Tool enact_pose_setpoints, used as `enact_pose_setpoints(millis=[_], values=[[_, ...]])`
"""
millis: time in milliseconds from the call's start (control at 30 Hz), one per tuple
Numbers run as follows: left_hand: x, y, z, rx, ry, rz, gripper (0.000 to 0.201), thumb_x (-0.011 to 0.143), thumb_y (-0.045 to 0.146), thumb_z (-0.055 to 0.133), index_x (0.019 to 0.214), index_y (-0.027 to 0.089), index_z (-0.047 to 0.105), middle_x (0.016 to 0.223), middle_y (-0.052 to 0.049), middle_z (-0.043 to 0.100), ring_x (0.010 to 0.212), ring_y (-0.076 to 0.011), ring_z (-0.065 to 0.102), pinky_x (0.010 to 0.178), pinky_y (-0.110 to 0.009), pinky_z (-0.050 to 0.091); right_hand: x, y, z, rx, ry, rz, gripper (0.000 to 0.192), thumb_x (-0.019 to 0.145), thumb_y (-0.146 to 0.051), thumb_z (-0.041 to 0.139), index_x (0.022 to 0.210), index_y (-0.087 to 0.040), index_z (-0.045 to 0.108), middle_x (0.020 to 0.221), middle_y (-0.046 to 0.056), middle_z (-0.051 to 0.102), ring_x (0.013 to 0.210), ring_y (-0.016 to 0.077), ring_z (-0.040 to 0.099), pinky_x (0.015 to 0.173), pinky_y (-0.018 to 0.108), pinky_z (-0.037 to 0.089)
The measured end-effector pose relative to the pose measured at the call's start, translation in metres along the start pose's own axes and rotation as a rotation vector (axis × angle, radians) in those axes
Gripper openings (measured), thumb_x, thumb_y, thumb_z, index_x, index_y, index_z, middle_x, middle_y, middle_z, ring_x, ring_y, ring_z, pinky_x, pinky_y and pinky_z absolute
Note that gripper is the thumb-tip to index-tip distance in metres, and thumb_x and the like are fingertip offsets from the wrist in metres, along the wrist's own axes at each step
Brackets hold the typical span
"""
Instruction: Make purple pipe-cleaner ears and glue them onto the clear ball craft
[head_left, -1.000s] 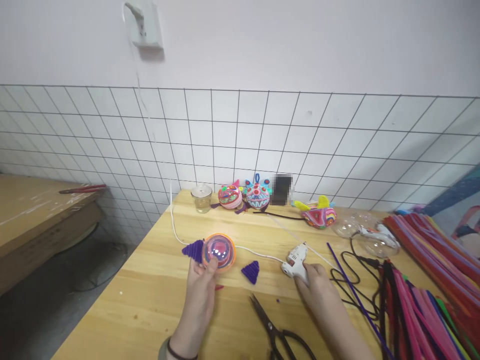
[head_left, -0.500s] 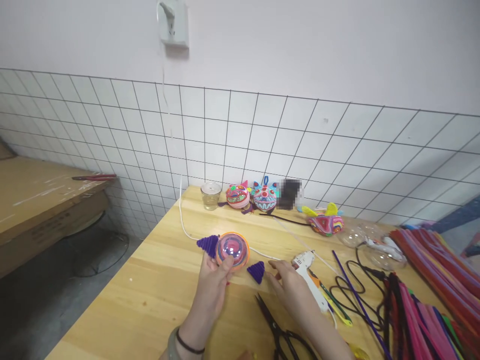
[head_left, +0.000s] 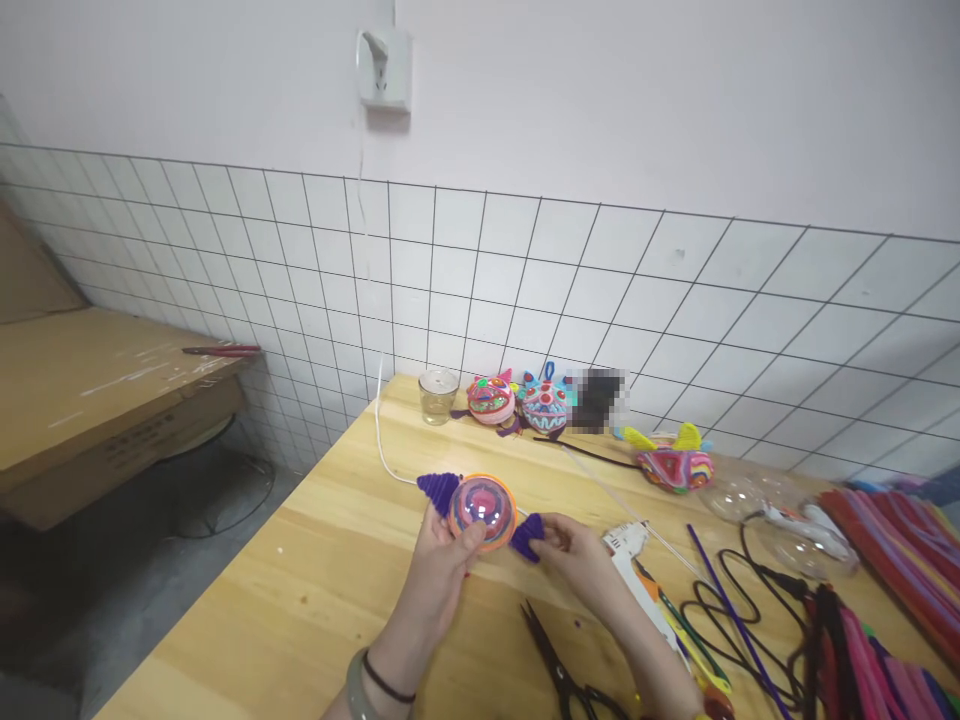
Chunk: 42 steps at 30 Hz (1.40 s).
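Observation:
A round, clear-domed ornament (head_left: 480, 500) with an orange rim and coiled pink and purple rings is held in my left hand (head_left: 442, 560), thumb on its lower edge. From its left side juts a purple triangular fin (head_left: 439, 490) with a ridged, wound surface. My right hand (head_left: 574, 560) pinches a second purple triangle (head_left: 528, 537) at the ornament's right edge; whether the two touch, I cannot tell. Black scissors (head_left: 559, 665) lie below, between my forearms. A white glue gun (head_left: 637, 570) rests to the right, partly behind my right forearm.
A glass of liquid (head_left: 439, 397) and finished fish-like ornaments (head_left: 546, 402) stand along the tiled wall. On the right lie a yellow-finned ornament (head_left: 676, 465), clear plastic shells (head_left: 810, 540), a looped black cable (head_left: 731, 610) and bundles of coloured pipe cleaners (head_left: 892, 560). A white cord crosses behind the ornament.
My right hand has closed on the loose purple triangle and brought it to the ornament's right side. My left hand still holds the ornament. The view has shifted slightly left.

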<state>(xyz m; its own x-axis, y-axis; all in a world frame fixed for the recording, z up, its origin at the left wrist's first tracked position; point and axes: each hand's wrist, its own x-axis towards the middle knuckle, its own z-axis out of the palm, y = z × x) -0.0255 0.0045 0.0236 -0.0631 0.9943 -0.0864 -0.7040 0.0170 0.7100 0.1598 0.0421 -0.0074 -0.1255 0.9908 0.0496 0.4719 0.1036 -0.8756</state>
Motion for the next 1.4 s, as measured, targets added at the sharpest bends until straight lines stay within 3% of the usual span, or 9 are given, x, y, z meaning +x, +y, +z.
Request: enact_pose_setpoints(millis=[167, 300, 400, 600, 833, 1000, 1400], values=[[-0.001, -0.004, 0.000, 0.106, -0.049, -0.015, 0.062, 0.052, 0.026, 0.085, 0.107, 0.019, 0.058, 0.111, -0.010, 0.066, 0.107, -0.0265, 0.059, 0.094, -0.038, 0.045, -0.003, -0.022, -0.032, 0.178, 0.087, -0.075, 0.036, 0.075, -0.050, 0.062, 0.086, -0.016, 0.066, 0.087, 0.012, 0.075, 0.081, 0.0244, 0.069, 0.075, 0.036, 0.054], [-0.006, -0.015, 0.003, 0.158, -0.163, -0.072, 0.069, 0.042, 0.024, 0.088, 0.105, 0.018, 0.059, 0.104, -0.012, 0.069, 0.097, -0.0307, 0.064, 0.087, -0.042, 0.048, -0.015, -0.043, -0.045, 0.224, 0.135, -0.139, 0.029, 0.082, -0.046, 0.059, 0.090, -0.018, 0.064, 0.087, 0.009, 0.072, 0.079, 0.0202, 0.066, 0.073, 0.031, 0.053], [-0.012, -0.020, 0.007, 0.218, -0.259, -0.094, 0.070, 0.044, 0.022, 0.087, 0.107, 0.019, 0.058, 0.110, -0.014, 0.067, 0.101, -0.0318, 0.062, 0.089, -0.043, 0.047, -0.023, -0.052, -0.045, 0.216, 0.124, -0.169, 0.022, 0.084, -0.039, 0.058, 0.090, -0.019, 0.065, 0.084, 0.006, 0.070, 0.076, 0.0188, 0.064, 0.070, 0.029, 0.052], [-0.016, -0.018, 0.009, 0.321, -0.371, -0.095, 0.066, 0.052, 0.021, 0.084, 0.112, 0.019, 0.055, 0.112, -0.013, 0.066, 0.102, -0.0293, 0.062, 0.087, -0.039, 0.048, -0.027, -0.057, -0.044, -0.133, 0.130, -0.332, 0.019, 0.087, -0.025, 0.054, 0.100, -0.018, 0.065, 0.095, 0.009, 0.071, 0.085, 0.0208, 0.064, 0.076, 0.031, 0.051], [-0.017, -0.013, 0.013, 0.338, -0.339, -0.085, 0.070, 0.051, 0.019, 0.084, 0.114, 0.020, 0.055, 0.116, -0.013, 0.065, 0.106, -0.0298, 0.060, 0.089, -0.038, 0.046, -0.026, -0.053, -0.046, -0.303, 0.140, -0.458, 0.018, 0.090, -0.024, 0.050, 0.101, -0.019, 0.064, 0.091, 0.009, 0.072, 0.081, 0.0214, 0.066, 0.072, 0.031, 0.053], [-0.019, -0.012, 0.016, 0.309, -0.337, -0.096, 0.067, 0.051, 0.019, 0.084, 0.112, 0.021, 0.057, 0.113, -0.012, 0.066, 0.100, -0.0285, 0.063, 0.086, -0.038, 0.049, -0.025, -0.052, -0.044, -0.321, 0.148, -0.474, 0.018, 0.090, -0.025, 0.050, 0.100, -0.019, 0.064, 0.088, 0.009, 0.071, 0.078, 0.0213, 0.066, 0.069, 0.031, 0.053], [-0.017, -0.013, 0.012, 0.307, -0.359, -0.086, 0.070, 0.051, 0.020, 0.085, 0.115, 0.020, 0.056, 0.117, -0.013, 0.064, 0.107, -0.0306, 0.059, 0.091, -0.040, 0.045, -0.025, -0.048, -0.040, -0.329, 0.157, -0.473, 0.017, 0.090, -0.024, 0.050, 0.098, -0.018, 0.063, 0.084, 0.008, 0.071, 0.072, 0.0198, 0.066, 0.065, 0.029, 0.053]])
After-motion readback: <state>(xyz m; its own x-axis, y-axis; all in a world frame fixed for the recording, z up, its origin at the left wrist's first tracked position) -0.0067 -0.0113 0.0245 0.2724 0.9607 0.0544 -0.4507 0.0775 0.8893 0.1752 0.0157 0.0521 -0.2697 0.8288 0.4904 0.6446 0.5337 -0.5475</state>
